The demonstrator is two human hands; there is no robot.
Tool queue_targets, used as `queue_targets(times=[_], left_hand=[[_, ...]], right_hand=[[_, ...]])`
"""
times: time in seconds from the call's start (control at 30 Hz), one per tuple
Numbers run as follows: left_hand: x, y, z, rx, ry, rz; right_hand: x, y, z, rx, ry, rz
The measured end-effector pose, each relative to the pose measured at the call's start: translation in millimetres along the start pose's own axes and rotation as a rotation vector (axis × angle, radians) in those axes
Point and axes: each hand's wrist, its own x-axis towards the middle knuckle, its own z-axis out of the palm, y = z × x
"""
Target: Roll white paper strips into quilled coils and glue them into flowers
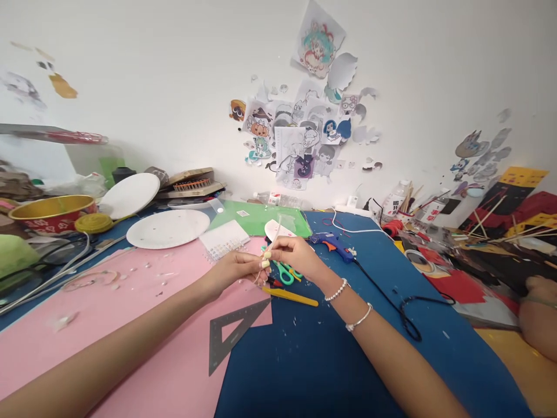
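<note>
My left hand [237,270] and my right hand [298,255] meet at the middle of the work surface, fingertips pinched together. Between them is a thin pale strip [279,223], one end of which sticks up above my right fingers. Its exact kind is too small to tell. Right beneath the hands lie green-handled scissors [285,275], partly hidden, and a yellow flat tool [293,297]. A dark grey set square [217,342] rests nearer to me, across the edge of the pink sheet [174,325]. Behind my left hand is a white card with rows of small beads [225,240].
A blue glue gun [335,246] with a black cable lies right of my hands on the blue mat [278,371]. White round plates [169,229], a red-gold bowl [52,212] and white scraps stand left. Bottles [395,200] and craft clutter line the right; another person's arm [539,316] shows there.
</note>
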Motion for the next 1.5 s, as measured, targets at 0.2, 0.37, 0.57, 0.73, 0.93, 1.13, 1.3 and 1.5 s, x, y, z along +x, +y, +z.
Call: queue_targets(times=[0.2, 0.37, 0.57, 0.73, 0.93, 1.13, 1.3, 1.5], left_hand=[[-7, -8, 0.6, -0.165, -0.071, -0.054], [-12, -13, 4.0, -0.297, -0.13, -0.119], [-15, -15, 8.8, -0.372, -0.19, -0.157], [-16, -17, 9.9, -0.378, -0.197, -0.173], [-15, -19, 10.2, -0.385, -0.203, -0.181], [-15, -24, 11.2, -0.391, -0.168, -0.189], [-15, -26, 12.4, -0.38, -0.144, -0.211], [-10, -31, 13.4, -0.424, -0.124, -0.172]], right_hand=[[-7, -1, 6, 0.124, -0.011, 0.031], [-19, -3, 7, 0.186, -0.022, 0.093], [-26, -5, 9, 0.216, -0.049, 0.135], [-28, -4, 14, 0.209, -0.038, 0.151], [-28, -5, 14, 0.188, -0.052, 0.157], [-29, -5, 16, 0.188, -0.038, 0.152], [-30, -4, 22, 0.186, 0.008, 0.161], [-30, -2, 22, 0.165, 0.042, 0.189]])
